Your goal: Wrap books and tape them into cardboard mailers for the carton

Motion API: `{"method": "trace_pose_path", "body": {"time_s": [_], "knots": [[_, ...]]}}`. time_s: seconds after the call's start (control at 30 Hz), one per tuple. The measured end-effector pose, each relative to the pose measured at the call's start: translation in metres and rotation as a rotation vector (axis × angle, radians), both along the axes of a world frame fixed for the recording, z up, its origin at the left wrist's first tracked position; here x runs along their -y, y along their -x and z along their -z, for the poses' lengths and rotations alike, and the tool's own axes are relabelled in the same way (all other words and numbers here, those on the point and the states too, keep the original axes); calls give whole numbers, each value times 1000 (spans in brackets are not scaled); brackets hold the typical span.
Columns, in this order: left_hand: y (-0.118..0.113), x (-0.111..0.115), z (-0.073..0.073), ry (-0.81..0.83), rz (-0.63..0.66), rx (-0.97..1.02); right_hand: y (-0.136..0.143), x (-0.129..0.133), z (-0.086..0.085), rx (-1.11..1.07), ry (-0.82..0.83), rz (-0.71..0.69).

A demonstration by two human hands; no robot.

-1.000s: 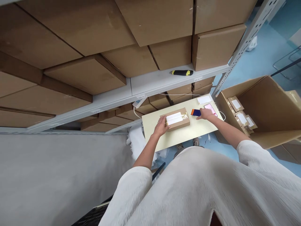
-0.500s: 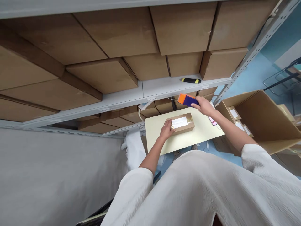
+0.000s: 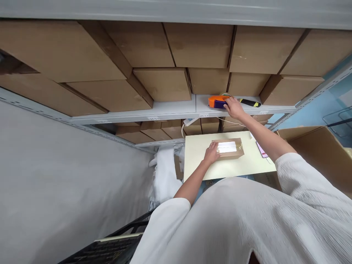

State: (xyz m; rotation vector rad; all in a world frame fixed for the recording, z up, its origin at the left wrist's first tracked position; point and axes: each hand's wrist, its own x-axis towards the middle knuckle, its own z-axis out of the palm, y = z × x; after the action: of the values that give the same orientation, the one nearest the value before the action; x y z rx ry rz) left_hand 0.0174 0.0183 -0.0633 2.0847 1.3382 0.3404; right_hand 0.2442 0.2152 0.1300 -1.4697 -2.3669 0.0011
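My left hand (image 3: pixel 211 153) rests over the left end of a small cardboard box (image 3: pixel 230 156), its fingers around the edge. White labels and clear tape cover the box's top, and it lies on a pale yellow tabletop (image 3: pixel 198 167). My right hand (image 3: pixel 234 107) grips an orange and dark-blue tape dispenser (image 3: pixel 219 102) at the grey shelf (image 3: pixel 170 107). Whether its underside fully touches the shelf is hard to tell. Just right of that hand, a black and yellow utility knife (image 3: pixel 249 102) lies on the same shelf.
Large cardboard boxes (image 3: pixel 203 46) fill the shelf behind. A pink-screened phone (image 3: pixel 262 149) lies at the table's right side. To the right stands a big open carton (image 3: pixel 316 154). White wrapping material (image 3: pixel 166 176) hangs left of the table, near a grey wall (image 3: pixel 68 183).
My right hand has carried the tape dispenser from above the table up to the shelf, beside the knife. My left hand stays on the box. The whole view has shifted.
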Motion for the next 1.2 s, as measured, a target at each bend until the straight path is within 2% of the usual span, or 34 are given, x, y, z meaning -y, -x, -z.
{"method": "trace_pose_path", "body": {"time_s": [0.27, 0.4, 0.5, 0.6, 0.7, 0.83, 0.93, 1.07, 1.2], "knots": [[1, 2, 3, -12, 22, -5, 6, -17, 23, -9, -15, 70], [2, 3, 3, 0, 19, -16, 0, -14, 17, -76, -56, 76], [1, 3, 1, 7, 6, -19, -16, 6, 7, -138, -96, 94], [-1, 5, -3, -9, -15, -21, -51, 43, 3, -200, -112, 124], [-9, 6, -9, -68, -31, -21, -103, 90, 12, -266, -83, 206], [-32, 4, -18, -102, 19, -6, -176, 149, 41, -329, 91, 443], [-60, 1, -23, -79, 60, 16, -218, 182, 67, -381, 246, 634], [-105, -4, -29, -72, 119, 83, -258, 199, 98, -406, 383, 733], [-158, -8, -35, -45, 163, 164, -295, 187, 124, -415, 482, 692]]}}
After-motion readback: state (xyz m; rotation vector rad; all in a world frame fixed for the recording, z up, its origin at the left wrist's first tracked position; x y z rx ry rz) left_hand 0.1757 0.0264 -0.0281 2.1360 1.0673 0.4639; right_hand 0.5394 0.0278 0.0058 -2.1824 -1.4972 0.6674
